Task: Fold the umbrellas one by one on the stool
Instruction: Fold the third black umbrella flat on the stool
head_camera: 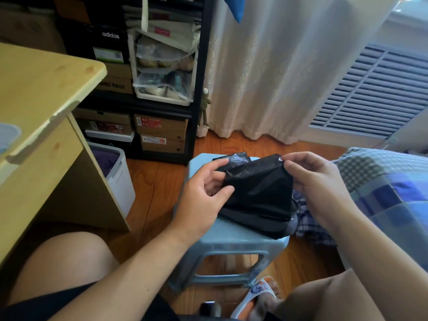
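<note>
A black umbrella [257, 193] lies on a pale blue plastic stool [229, 237], its canopy fabric bunched and partly lifted. My left hand [203, 195] pinches the fabric's left edge between thumb and fingers. My right hand [317, 184] pinches the upper right corner of the fabric, holding it up above the stool. A second dark piece [236, 157] shows at the stool's far edge behind the lifted fabric. A blue plaid umbrella or cloth [310, 225] lies partly hidden to the right, under my right wrist.
A wooden desk [46, 100] stands at left with a white storage bin [120, 179] beside it. A black shelf of shoe boxes [159, 133] is behind the stool. Curtains [278, 72] hang beyond, and a checked blue bedspread [389, 186] lies at right. My knees and a sandal [257, 295] are near.
</note>
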